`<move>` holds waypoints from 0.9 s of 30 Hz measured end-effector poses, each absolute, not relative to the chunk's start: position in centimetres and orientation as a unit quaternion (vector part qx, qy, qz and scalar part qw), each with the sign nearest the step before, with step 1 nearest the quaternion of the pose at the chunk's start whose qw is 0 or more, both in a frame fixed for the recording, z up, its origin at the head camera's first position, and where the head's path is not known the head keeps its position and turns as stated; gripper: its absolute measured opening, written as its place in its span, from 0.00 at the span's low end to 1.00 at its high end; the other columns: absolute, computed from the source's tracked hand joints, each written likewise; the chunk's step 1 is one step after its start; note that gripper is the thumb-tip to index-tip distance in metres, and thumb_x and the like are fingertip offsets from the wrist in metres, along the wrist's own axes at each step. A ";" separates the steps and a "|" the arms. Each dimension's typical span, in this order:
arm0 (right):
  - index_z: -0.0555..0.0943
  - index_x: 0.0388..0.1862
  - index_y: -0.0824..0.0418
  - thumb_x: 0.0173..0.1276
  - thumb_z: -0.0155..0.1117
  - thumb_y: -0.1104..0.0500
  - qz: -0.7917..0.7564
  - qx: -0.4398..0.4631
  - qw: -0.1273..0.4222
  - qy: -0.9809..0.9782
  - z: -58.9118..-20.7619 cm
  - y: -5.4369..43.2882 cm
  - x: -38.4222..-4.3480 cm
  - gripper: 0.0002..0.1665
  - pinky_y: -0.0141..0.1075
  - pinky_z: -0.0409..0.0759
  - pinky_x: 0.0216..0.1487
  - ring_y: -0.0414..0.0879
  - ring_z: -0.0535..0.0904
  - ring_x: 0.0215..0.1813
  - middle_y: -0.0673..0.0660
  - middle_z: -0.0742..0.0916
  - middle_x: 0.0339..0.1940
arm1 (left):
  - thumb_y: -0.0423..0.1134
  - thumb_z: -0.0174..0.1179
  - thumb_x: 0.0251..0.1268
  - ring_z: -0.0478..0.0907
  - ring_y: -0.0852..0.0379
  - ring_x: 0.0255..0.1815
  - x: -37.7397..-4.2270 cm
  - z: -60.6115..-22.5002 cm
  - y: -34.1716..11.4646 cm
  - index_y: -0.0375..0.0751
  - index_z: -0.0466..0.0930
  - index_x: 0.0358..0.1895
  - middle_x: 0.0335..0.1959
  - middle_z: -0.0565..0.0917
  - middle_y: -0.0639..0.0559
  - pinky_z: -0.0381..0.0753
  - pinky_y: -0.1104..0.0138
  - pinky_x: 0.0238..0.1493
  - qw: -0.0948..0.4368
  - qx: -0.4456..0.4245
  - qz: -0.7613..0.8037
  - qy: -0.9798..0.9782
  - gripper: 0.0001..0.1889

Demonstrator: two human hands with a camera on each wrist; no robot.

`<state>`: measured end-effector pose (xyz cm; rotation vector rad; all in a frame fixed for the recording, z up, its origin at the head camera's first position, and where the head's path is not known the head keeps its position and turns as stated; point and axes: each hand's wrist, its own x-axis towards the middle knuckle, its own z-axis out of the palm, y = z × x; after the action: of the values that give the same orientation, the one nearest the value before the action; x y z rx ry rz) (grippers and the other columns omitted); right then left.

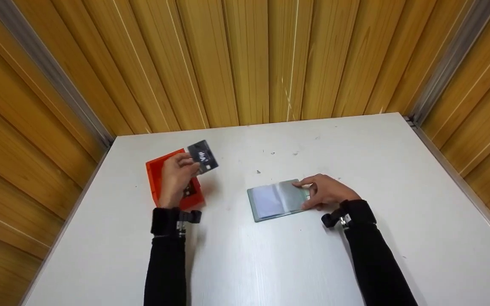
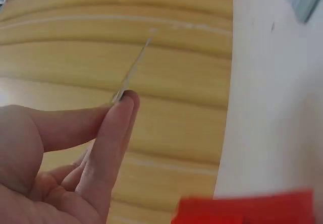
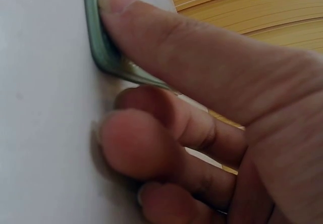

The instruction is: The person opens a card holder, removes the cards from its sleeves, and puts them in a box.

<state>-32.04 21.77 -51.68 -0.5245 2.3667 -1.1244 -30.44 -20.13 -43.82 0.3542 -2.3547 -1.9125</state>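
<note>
My left hand [image 1: 176, 177] pinches a black VIP card [image 1: 206, 156] between thumb and fingers, above a red tray [image 1: 153, 180]. Seen from the left wrist, the card [image 2: 133, 68] stands nearly edge-on, a thin line beyond the fingertips. To the right, a pale green card holder [image 1: 266, 201] lies spread on the table with its clear sleeves showing. My right hand [image 1: 328, 191] holds its right edge. In the right wrist view the thumb presses on the holder's green rim [image 3: 103, 57], with the other fingers curled beside the edge; the fingertip contact underneath is partly hidden.
Inside the red tray lies another dark card [image 1: 190, 189], partly covered by the left hand. The white table [image 1: 262, 263] carries a few small dark marks. Wood-patterned panels [image 1: 245, 63] stand behind it and at both sides.
</note>
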 end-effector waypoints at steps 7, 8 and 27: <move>0.77 0.73 0.55 0.54 0.85 0.55 -0.406 -0.204 0.230 0.861 -51.7 21.8 -32.1 0.46 0.28 0.68 0.23 0.40 0.76 0.18 0.49 0.81 0.16 | 0.29 0.61 0.69 0.83 0.40 0.52 -30.0 -44.8 -25.7 0.29 0.81 0.58 0.49 0.87 0.33 0.81 0.52 0.55 0.189 0.198 -0.460 -0.845 0.16; 0.77 0.73 0.55 0.54 0.85 0.55 -0.406 -0.204 0.230 0.861 -51.7 21.8 -32.1 0.46 0.28 0.68 0.23 0.40 0.76 0.18 0.49 0.81 0.16 | 0.28 0.60 0.68 0.83 0.38 0.53 -30.0 -45.0 -26.1 0.29 0.82 0.57 0.48 0.87 0.33 0.80 0.49 0.57 0.197 0.201 -0.436 -0.855 0.16; 0.76 0.74 0.54 0.55 0.84 0.55 -0.398 -0.200 0.230 0.865 -51.5 21.7 -32.1 0.47 0.29 0.71 0.24 0.41 0.76 0.19 0.50 0.83 0.16 | 0.26 0.56 0.67 0.84 0.35 0.50 -30.2 -45.6 -25.1 0.27 0.85 0.53 0.46 0.88 0.32 0.81 0.45 0.56 0.177 0.168 -0.359 -0.901 0.15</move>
<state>-32.12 21.73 -51.54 -0.5491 2.3808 -1.0941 -30.18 -25.10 -45.58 0.4751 -2.5500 -1.0170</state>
